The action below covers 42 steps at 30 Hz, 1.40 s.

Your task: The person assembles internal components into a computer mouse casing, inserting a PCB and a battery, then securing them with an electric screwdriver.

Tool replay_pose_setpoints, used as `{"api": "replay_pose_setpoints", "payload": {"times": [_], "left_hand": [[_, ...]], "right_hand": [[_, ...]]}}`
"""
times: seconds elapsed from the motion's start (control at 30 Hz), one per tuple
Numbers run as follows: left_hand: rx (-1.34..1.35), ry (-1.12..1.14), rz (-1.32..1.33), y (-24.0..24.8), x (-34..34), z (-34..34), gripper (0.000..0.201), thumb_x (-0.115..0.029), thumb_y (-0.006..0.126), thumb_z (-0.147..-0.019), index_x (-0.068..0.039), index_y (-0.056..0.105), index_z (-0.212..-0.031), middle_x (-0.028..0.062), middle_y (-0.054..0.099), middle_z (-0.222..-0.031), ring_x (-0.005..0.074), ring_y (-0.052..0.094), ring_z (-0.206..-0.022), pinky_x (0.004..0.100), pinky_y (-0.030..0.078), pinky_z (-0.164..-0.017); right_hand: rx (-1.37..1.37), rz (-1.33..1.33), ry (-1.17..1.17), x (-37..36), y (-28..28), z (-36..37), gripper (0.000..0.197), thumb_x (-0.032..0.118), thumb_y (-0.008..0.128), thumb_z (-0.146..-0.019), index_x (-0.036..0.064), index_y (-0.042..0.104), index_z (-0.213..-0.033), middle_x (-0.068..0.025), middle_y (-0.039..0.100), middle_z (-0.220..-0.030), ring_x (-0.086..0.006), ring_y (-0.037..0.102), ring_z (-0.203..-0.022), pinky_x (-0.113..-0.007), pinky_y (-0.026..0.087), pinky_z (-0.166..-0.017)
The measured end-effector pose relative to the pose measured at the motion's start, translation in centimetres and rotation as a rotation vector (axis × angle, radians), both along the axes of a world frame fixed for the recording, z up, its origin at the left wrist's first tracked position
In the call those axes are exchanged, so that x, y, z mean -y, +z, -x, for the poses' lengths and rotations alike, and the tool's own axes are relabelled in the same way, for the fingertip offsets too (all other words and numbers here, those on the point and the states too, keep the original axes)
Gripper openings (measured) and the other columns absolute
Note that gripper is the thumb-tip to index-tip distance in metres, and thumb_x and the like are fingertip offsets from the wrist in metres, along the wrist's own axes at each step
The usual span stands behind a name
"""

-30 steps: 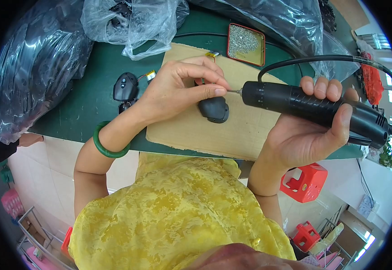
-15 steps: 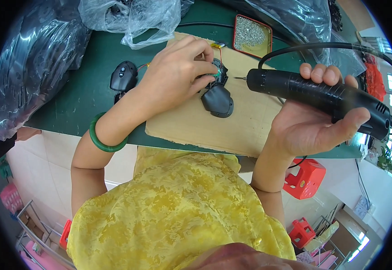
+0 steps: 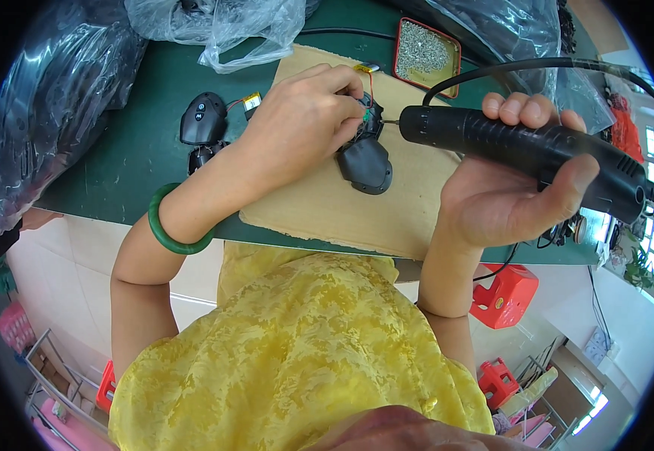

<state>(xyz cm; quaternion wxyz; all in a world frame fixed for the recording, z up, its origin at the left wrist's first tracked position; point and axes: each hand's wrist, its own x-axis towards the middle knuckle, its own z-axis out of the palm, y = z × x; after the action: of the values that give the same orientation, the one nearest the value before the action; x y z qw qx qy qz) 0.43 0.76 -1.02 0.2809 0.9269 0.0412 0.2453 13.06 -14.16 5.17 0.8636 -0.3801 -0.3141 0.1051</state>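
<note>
Two bare hands work beyond a yellow garment [image 3: 304,338]. The right hand [image 3: 504,201] wraps an electric screwdriver [image 3: 458,129], its bit at or just beside a black case [image 3: 365,165] lying open on cardboard [image 3: 410,207]. The left hand [image 3: 304,113] curls over the case; its grip is hidden. The green board [image 3: 366,116] is exposed, so the case is not yet closed. Farther: a battery [image 3: 367,68], a tray [image 3: 443,80] of silvery bits.
</note>
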Motion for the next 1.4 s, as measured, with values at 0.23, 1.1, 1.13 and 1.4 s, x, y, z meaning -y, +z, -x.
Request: {"api": "replay_pose_setpoints", "payload": {"times": [0.23,1.1,1.13,1.4], "left_hand": [[-0.024,0.018,0.035,-0.1,0.0,-0.1,0.010,-0.003,0.076,-0.078,0.001,0.074,-0.087,0.0058,0.067,-0.099,0.0234,0.068,-0.088,0.0344,0.056,-0.075],[-0.042,0.035,0.060,0.0,-0.2,0.0,0.010,-0.006,0.077,-0.080,0.002,0.071,-0.081,0.0043,0.060,-0.099,0.0194,0.067,-0.079,0.0334,0.053,-0.069],[-0.041,0.035,0.062,0.0,-0.2,0.0,0.010,-0.006,0.077,-0.080,0.002,0.071,-0.081,0.0043,0.060,-0.099,0.0194,0.067,-0.079,0.0334,0.053,-0.069],[-0.055,0.029,0.082,0.1,-0.3,0.0,0.010,-0.006,0.077,-0.079,0.002,0.072,-0.083,0.0048,0.060,-0.098,0.0206,0.066,-0.080,0.0347,0.053,-0.070]], "right_hand": [[-0.009,0.070,-0.028,-1.2,-1.4,0.2,0.040,0.043,0.057,-0.098,0.0090,0.057,-0.119,-0.0096,0.060,-0.097,-0.0228,0.055,-0.089,-0.041,0.046,-0.084],[-0.035,0.046,0.013,-2.2,-2.3,0.3,0.038,0.031,0.062,-0.092,0.0077,0.049,-0.119,-0.0124,0.060,-0.093,-0.0227,0.058,-0.084,-0.040,0.051,-0.081],[-0.036,0.035,0.027,-2.2,-2.3,0.3,0.037,0.031,0.061,-0.092,0.0080,0.049,-0.118,-0.0124,0.060,-0.093,-0.0224,0.057,-0.083,-0.039,0.051,-0.081],[0.038,0.120,-0.034,-3.3,-2.4,0.3,0.039,0.052,0.056,-0.097,0.0139,0.055,-0.107,-0.0061,0.057,-0.084,-0.0183,0.051,-0.075,-0.036,0.045,-0.073]]}}
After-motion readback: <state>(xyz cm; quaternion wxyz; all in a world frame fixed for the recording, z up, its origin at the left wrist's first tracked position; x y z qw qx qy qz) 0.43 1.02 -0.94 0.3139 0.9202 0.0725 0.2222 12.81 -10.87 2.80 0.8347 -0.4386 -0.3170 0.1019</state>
